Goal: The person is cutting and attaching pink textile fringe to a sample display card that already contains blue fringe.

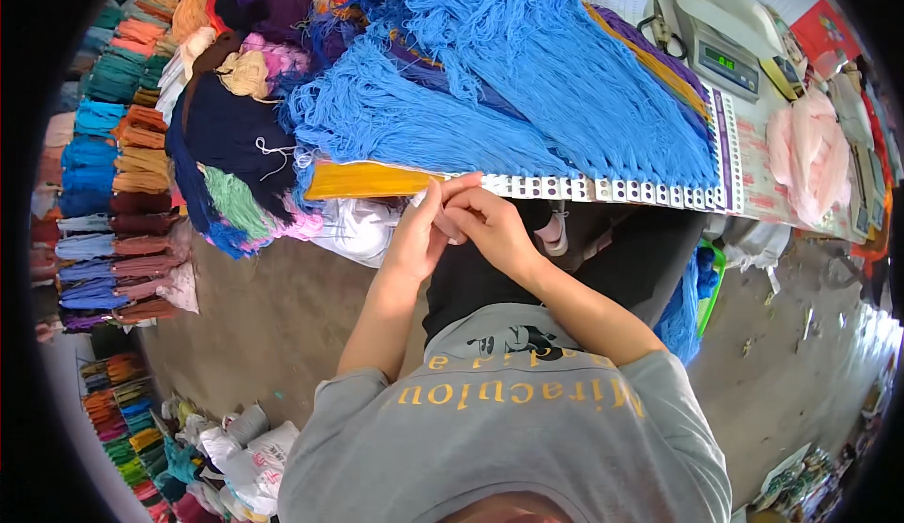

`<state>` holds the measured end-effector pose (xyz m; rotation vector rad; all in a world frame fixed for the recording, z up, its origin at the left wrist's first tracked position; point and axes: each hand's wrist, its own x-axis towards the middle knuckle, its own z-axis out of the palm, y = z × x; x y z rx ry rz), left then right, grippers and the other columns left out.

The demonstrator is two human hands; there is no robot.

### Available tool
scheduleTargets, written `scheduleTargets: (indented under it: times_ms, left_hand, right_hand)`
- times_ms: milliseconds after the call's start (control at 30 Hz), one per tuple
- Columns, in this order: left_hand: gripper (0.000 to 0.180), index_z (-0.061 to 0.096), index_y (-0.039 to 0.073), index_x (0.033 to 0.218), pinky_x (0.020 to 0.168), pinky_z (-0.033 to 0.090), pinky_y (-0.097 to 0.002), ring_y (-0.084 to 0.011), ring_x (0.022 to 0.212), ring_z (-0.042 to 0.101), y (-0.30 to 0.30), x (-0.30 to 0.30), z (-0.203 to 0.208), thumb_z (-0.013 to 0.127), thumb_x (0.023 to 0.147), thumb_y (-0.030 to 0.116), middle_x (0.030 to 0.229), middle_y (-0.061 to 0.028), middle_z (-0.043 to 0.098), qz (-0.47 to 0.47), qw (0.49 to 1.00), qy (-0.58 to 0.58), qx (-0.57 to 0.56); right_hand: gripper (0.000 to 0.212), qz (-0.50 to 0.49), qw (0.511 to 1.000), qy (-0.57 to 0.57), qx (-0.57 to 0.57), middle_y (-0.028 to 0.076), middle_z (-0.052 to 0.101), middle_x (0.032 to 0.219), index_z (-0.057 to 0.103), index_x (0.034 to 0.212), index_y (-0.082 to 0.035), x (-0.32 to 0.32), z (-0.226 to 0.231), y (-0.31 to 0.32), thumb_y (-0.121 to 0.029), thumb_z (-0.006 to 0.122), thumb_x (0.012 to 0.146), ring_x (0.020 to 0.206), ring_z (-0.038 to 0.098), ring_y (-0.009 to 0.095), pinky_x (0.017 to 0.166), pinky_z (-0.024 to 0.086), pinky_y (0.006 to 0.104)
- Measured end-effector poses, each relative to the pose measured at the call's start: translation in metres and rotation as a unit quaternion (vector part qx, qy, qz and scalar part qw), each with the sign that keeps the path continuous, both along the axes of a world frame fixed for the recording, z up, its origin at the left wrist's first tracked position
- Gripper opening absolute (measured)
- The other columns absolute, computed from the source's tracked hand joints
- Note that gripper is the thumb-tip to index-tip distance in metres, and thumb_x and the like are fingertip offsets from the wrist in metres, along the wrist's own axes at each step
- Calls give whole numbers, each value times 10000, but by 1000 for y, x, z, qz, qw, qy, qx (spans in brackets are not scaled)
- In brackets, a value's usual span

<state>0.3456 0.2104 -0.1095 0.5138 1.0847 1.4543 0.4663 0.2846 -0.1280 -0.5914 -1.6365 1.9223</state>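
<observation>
My left hand (417,234) and my right hand (497,233) meet in front of the table's near edge, their fingers bent and pressed together. What they hold, if anything, is hidden by the fingers. Just beyond them runs a white card strip with punched holes (556,189), with bundles of blue thread (603,99) fastened along it and fanned out over the table. Left of my fingertips lies a flat hank of golden-yellow thread (369,180), its right end close to my left hand.
A digital scale (723,64) and scissors (664,32) stand at the back right, near a pink plastic bag (808,151). Dark navy yarn (235,142) heaps up at the table's left. Stacked coloured hanks (89,170) line the far left. White sacks (254,462) lie on the floor.
</observation>
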Motion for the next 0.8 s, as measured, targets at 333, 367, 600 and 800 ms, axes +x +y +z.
scheduleTargets:
  times_ms: [333,367,600,800]
  left_hand:
    - [498,493,-28,1219,1001,373,-372,-253,1193,463,20,16,1,308,984,369,1274,-158,498,-11,997,-77,1]
    - [493,499,-26,1210,999,376,-379,-255,1183,472,20,17,2,313,983,369,1259,-157,509,0,997,-81,-2]
    - [418,595,8,931,502,409,-276,-129,592,506,16,-9,-15,425,948,390,718,-39,547,195,970,-125,-71]
    - [176,565,99,875,357,227,-202,-35,376,256,-107,-170,-19,457,940,222,507,77,321,238,941,-171,169]
  right_hand:
    - [81,-25,998,-52,-5,53,583,730,586,864,-2,16,-5,5,-77,556,863,642,527,114,575,433,249]
    - [72,-37,999,-32,-11,37,574,750,578,881,1,17,-4,7,-66,555,868,630,507,94,564,419,231]
    - [54,-80,990,100,60,79,584,953,575,840,-11,44,19,24,-48,545,866,831,511,126,733,426,262]
    - [194,-339,894,276,-97,-7,357,653,456,761,-64,217,71,108,-173,532,903,595,339,94,543,309,243]
